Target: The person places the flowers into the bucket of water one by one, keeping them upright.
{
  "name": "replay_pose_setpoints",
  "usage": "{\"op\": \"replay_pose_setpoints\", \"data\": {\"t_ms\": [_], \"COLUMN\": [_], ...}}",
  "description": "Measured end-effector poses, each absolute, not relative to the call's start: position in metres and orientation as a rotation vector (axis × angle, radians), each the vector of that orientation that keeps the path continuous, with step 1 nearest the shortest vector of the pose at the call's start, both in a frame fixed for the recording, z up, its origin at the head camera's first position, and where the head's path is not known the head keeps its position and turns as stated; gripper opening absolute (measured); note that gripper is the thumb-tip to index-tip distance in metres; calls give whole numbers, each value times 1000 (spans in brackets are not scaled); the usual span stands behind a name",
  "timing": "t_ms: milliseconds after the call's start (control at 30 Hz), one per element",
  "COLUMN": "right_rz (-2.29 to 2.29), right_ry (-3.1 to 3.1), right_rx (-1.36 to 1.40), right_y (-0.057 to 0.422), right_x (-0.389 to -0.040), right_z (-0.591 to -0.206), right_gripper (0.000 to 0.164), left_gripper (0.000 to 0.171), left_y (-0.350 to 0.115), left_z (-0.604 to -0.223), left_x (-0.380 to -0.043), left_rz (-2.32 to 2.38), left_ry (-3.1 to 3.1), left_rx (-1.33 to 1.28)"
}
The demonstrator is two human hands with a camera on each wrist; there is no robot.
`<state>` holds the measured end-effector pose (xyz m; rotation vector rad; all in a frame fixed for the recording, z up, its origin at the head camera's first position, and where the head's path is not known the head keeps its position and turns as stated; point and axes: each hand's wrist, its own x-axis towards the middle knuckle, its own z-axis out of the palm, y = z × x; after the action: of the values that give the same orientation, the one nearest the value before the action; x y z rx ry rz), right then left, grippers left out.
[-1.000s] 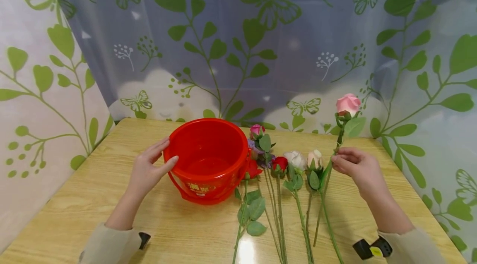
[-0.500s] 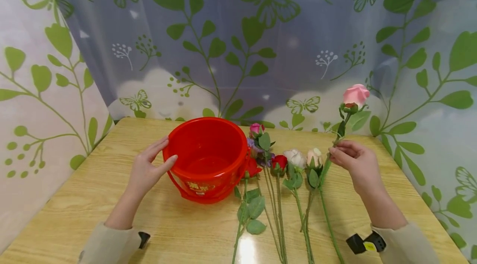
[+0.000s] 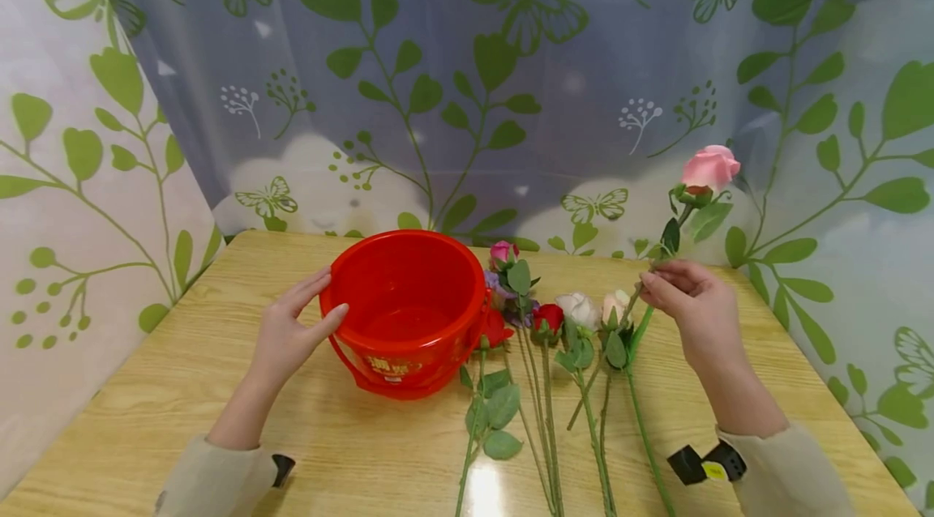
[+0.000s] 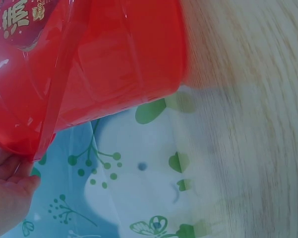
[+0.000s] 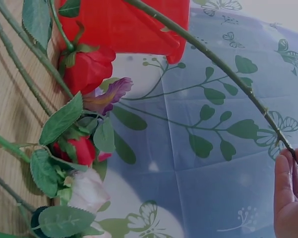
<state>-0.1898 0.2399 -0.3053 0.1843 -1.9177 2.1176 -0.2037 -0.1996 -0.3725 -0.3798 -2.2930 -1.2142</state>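
A red plastic bucket (image 3: 409, 363) with gold lettering stands upright on the table. My left hand (image 3: 292, 331) holds its left rim between thumb and fingers; the left wrist view shows those fingers (image 4: 12, 166) at the rim beside the bucket's handle (image 4: 64, 74). Raised at the right, a long-stemmed pink rose (image 3: 710, 168) leans with its bloom up and to the right. My right hand (image 3: 704, 322) pinches its stem below the leaves. In the right wrist view the bare stem (image 5: 228, 72) slants across, but the bloom is outside that frame.
Several flowers lie in a row right of the bucket: a red rose (image 3: 494, 329), a magenta rose (image 3: 503, 254), a purple flower (image 3: 499, 286), another red rose (image 3: 547, 317), a white rose (image 3: 579, 310) and a peach rose (image 3: 615, 304). A patterned curtain (image 3: 438, 96) hangs behind the table.
My right hand has lifted the pink rose; its bloom has moved up and right, and the stem's lower end has swung left over the other stems. The left hand and bucket stay put.
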Motion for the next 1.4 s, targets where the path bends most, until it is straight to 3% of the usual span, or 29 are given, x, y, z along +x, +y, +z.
{"op": "replay_pose_setpoints", "data": {"t_ms": [1400], "right_rz": [2156], "right_ry": [-1520], "right_rx": [319], "right_y": [199], "right_x": [-197], "right_z": [-257], "right_gripper": [10], "left_gripper": [44], "left_y": [-198], "left_z": [-370], "left_x": [-202], "left_rz": [-1206], "left_ry": [-2262], "left_rx": [-403]}}
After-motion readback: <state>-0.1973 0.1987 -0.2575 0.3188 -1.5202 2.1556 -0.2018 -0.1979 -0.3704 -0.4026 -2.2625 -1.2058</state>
